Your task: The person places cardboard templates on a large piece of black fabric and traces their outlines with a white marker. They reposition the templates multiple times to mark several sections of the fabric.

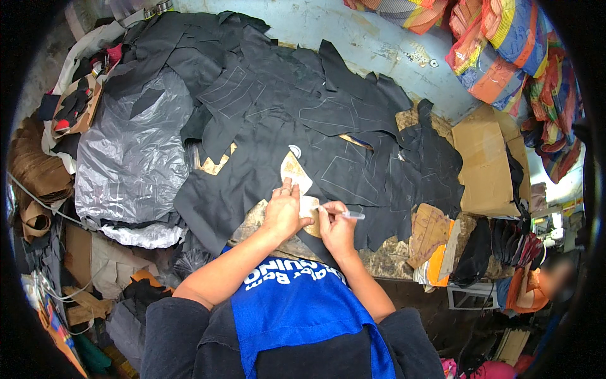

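Note:
My left hand (283, 211) lies flat with stretched fingers, pressing a pale, brown-stained pattern piece (295, 172) onto black sheet material (265, 136). Between my hands shows another pale part (308, 204); whether it belongs to the same pattern is hidden by my fingers. A whitish pen (352, 215) is gripped in my right hand (338, 232), its tip end at the pale part's edge. Light outlines of shapes are drawn on the black material around. A white curved mark (295, 151) sits just above the pattern.
Clear plastic over a dark pile (136, 145) lies at the left. An open cardboard box (489, 161) stands at the right, near a brown pattern sheet (429, 234) on the table's edge. Colourful striped bags (499, 57) hang at upper right. Another person (533, 287) is at far right.

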The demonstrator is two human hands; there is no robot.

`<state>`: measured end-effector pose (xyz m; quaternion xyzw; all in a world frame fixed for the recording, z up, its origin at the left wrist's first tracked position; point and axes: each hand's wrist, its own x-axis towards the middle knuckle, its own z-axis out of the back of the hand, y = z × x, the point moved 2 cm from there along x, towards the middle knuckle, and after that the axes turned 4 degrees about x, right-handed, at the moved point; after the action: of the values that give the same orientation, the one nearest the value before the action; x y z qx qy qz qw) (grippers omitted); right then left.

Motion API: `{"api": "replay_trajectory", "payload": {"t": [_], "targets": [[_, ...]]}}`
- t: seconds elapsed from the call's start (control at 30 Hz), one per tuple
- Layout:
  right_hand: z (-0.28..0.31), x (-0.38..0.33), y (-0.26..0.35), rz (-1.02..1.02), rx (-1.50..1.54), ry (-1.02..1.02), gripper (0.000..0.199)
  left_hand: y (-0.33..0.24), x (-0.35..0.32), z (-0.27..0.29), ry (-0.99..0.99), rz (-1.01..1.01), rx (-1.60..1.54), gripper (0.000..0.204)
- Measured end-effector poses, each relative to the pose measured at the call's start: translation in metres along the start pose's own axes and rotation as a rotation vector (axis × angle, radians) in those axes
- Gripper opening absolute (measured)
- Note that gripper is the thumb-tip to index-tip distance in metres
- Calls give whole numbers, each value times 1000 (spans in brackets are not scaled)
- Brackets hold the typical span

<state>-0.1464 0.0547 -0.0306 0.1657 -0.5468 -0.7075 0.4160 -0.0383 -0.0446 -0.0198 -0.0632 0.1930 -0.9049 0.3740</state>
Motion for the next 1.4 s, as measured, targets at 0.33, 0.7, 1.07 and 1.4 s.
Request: {"api": "replay_trajectory", "payload": {"t": [0.33,0.7,1.07,1.4], "targets": [[2,4,-14,2,211,-77,7,0,0,2,-3,3,-4,90],[11,-4,0,49,-40,16,7,1,0,2,-11,-1,-19,90],[14,-27,23,-32,185,249,15,37,14,0,13,-53,-448,39],[-32,-2,15,224,44,386,8,47,16,3,196,151,-964,38]]}}
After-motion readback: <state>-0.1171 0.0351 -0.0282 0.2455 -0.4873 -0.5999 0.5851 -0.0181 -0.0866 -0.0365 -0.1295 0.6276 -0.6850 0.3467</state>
